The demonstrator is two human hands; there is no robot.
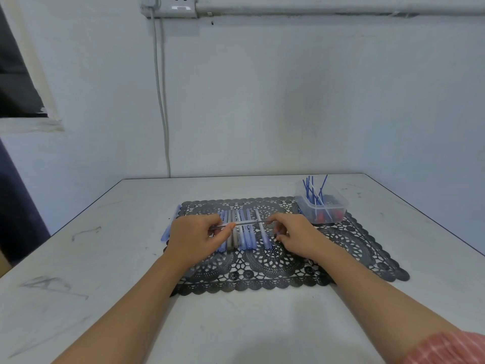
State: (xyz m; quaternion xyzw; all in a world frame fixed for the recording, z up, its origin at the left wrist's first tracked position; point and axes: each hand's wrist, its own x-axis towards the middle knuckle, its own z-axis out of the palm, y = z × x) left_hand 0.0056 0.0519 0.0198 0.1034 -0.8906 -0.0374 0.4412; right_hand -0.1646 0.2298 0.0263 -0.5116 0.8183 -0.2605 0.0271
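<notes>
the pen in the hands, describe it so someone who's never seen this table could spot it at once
On the grey table lies a black lace placemat bearing a row of blue and grey pens. Above that row, the left hand and right hand each pinch one thin clear pen. It alone is lifted and runs crosswise to the others.

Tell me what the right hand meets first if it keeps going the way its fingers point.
Probably the left hand: the right hand points leftward along the clear pen that both pinch. Depth is unclear, so it might brush the row of pens below instead.
</notes>
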